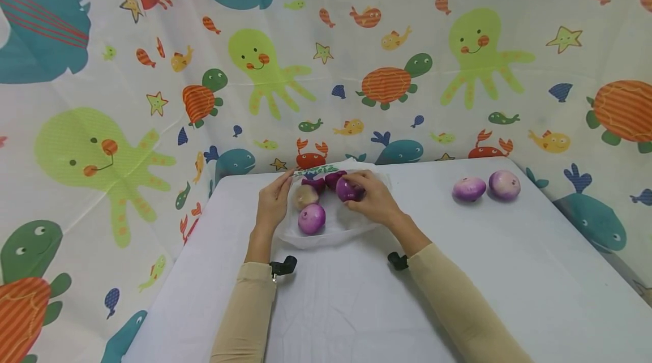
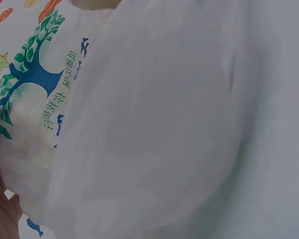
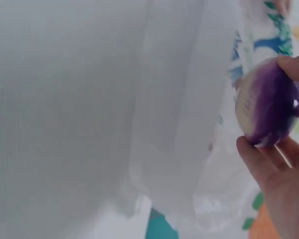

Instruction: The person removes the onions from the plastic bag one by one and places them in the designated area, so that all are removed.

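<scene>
A white plastic bag (image 1: 336, 233) with green and blue print lies spread with its mouth open on the table. My left hand (image 1: 272, 204) holds the bag's left edge; in the left wrist view only some fingers (image 2: 2, 209) show beside the printed plastic. With thumb and fingertips, my right hand (image 1: 374, 199) grips a purple onion (image 3: 271, 102) over the bag's right part. Inside the bag sit a pinkish-purple onion (image 1: 312, 219), a paler, yellowish onion (image 1: 306, 197) and darker purple ones (image 1: 333, 180) behind, partly hidden.
Two more purple onions, a longish one (image 1: 469, 188) and a rounder one (image 1: 505, 185), lie on the white-covered table (image 1: 509, 261) at the back right. Behind the table hangs a sea-animal print curtain (image 1: 326, 85).
</scene>
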`<action>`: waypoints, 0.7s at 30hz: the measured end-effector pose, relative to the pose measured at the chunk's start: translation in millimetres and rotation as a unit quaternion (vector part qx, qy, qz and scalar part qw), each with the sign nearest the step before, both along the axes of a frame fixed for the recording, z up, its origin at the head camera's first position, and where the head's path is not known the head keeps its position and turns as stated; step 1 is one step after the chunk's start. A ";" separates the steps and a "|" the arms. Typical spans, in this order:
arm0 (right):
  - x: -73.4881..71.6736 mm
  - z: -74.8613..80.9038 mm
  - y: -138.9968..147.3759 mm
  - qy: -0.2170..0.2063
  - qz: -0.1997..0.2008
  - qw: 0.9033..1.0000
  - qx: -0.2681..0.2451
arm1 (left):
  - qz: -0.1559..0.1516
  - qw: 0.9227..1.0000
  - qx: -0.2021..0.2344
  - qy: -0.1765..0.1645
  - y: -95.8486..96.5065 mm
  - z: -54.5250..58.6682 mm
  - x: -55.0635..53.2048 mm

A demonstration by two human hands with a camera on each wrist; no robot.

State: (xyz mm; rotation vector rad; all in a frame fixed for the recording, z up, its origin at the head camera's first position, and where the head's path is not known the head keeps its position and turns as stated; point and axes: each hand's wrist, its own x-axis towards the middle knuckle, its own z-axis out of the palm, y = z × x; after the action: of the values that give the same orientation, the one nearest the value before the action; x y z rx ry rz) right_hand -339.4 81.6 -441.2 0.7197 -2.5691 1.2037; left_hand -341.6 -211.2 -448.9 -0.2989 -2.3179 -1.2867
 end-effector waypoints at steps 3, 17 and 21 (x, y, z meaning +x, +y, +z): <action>3.3 3.8 10.3 0.018 -0.009 1.000 -0.016 | 0.000 1.000 -0.004 0.001 0.4 0.0 -0.3; 0.5 16.1 51.9 0.065 -0.029 0.994 -0.088 | 0.005 1.000 -0.003 0.000 1.0 0.5 0.4; 1.1 18.7 61.0 0.066 -0.048 0.993 -0.086 | 0.006 1.000 -0.005 0.013 0.7 0.2 -0.1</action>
State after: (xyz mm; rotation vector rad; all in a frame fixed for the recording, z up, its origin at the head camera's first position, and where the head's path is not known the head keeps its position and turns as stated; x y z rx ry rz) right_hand -338.3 142.5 -422.6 0.6094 -2.3321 1.2825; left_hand -341.7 -210.5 -448.7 -0.3024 -2.3014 -1.2585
